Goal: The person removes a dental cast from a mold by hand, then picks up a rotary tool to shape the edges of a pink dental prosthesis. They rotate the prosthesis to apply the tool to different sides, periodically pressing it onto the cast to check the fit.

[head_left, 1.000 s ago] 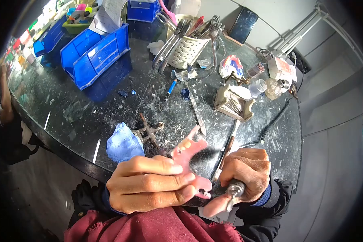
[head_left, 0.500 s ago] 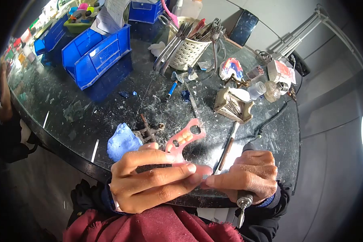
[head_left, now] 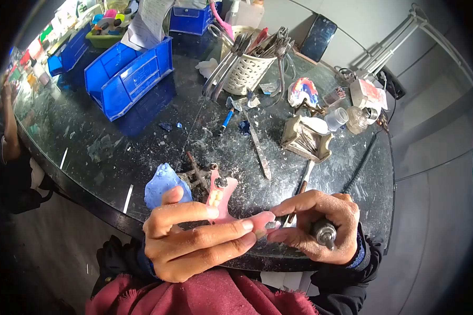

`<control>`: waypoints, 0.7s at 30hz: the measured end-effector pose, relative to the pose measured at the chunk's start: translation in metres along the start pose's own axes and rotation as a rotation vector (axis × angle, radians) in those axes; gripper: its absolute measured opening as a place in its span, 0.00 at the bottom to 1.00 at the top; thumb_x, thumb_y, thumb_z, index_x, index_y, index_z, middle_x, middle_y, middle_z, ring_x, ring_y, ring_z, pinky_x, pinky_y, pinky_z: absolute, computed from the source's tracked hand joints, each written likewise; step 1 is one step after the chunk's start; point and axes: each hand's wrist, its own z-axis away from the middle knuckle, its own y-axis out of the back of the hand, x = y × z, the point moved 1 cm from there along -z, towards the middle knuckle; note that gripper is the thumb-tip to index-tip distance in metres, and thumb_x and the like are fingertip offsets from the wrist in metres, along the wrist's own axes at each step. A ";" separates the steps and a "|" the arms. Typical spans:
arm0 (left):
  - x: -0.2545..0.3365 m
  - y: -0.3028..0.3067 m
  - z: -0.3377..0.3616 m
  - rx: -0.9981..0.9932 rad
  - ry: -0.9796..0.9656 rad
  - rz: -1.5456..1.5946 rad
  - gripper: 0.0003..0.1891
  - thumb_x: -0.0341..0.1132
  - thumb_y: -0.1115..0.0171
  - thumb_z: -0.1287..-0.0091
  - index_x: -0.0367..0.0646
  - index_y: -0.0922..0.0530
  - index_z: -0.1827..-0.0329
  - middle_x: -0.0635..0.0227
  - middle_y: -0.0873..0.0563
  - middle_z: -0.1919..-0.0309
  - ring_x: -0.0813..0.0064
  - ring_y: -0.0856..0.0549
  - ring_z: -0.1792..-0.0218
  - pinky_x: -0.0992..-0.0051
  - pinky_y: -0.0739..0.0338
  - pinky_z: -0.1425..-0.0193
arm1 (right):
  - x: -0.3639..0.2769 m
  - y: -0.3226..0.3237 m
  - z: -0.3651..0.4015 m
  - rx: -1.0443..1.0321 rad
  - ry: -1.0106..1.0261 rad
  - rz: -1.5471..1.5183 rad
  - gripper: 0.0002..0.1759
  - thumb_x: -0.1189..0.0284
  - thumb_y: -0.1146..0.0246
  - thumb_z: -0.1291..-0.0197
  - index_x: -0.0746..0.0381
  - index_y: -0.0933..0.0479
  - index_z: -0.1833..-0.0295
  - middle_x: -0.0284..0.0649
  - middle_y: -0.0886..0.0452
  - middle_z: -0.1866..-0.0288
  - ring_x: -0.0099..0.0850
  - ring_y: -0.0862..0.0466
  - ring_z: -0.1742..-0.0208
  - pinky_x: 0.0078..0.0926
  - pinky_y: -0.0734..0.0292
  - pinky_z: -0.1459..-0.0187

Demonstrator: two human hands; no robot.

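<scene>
My left hand point(head_left: 199, 236) is closed on a pink partial denture point(head_left: 223, 202), which has yellowish teeth and round openings. One end of the denture stands up beyond my fingers; the other shows at my fingertips on the right. My right hand point(head_left: 326, 226) wraps its lower fingers round a rotary handpiece point(head_left: 325, 231) with a metal nose that points toward me. Thumb and forefinger of that hand reach to the denture's right end, fingertips close by a small clear-grey piece point(head_left: 271, 224). Left of the denture lies a lump of blue dental model point(head_left: 164, 184).
Behind the denture lies a rusty metal stand point(head_left: 196, 176). A steel file point(head_left: 260, 152) and a knife point(head_left: 303, 186) rest on the dusty dark tabletop point(head_left: 142, 147). Farther back are a white basket point(head_left: 247, 71) of pliers, a blue bin point(head_left: 134, 73) and a plaster bur holder point(head_left: 306, 139). Another person's arm point(head_left: 10, 121) shows far left.
The denture has turned more upright and swung left. My right hand has rotated, swinging the handpiece nose up toward me, and its thumb and forefinger have spread at the denture's right end.
</scene>
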 end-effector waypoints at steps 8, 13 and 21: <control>0.000 -0.001 -0.001 0.018 -0.094 -0.022 0.14 0.28 0.21 0.62 0.55 0.14 0.73 0.88 0.15 0.67 0.83 0.24 0.57 0.73 0.26 0.47 | -0.001 0.004 -0.001 0.013 0.043 -0.023 0.14 0.75 0.32 0.49 0.65 0.23 0.56 0.28 0.30 0.89 0.12 0.31 0.87 0.11 0.40 0.80; -0.007 -0.013 -0.003 0.065 -0.296 0.101 0.15 0.18 0.24 0.65 0.43 0.15 0.72 0.77 0.15 0.66 0.79 0.22 0.55 0.84 0.17 0.66 | -0.001 -0.002 -0.001 0.105 -0.008 0.031 0.12 0.80 0.27 0.60 0.64 0.22 0.68 0.28 0.30 0.91 0.11 0.31 0.89 0.11 0.46 0.84; -0.003 -0.011 0.000 -0.072 -0.270 0.090 0.12 0.22 0.26 0.60 0.44 0.15 0.71 0.78 0.15 0.64 0.78 0.22 0.53 0.83 0.16 0.58 | 0.006 0.000 -0.001 0.073 -0.090 0.010 0.07 0.78 0.30 0.55 0.66 0.22 0.69 0.30 0.24 0.86 0.13 0.26 0.84 0.11 0.38 0.81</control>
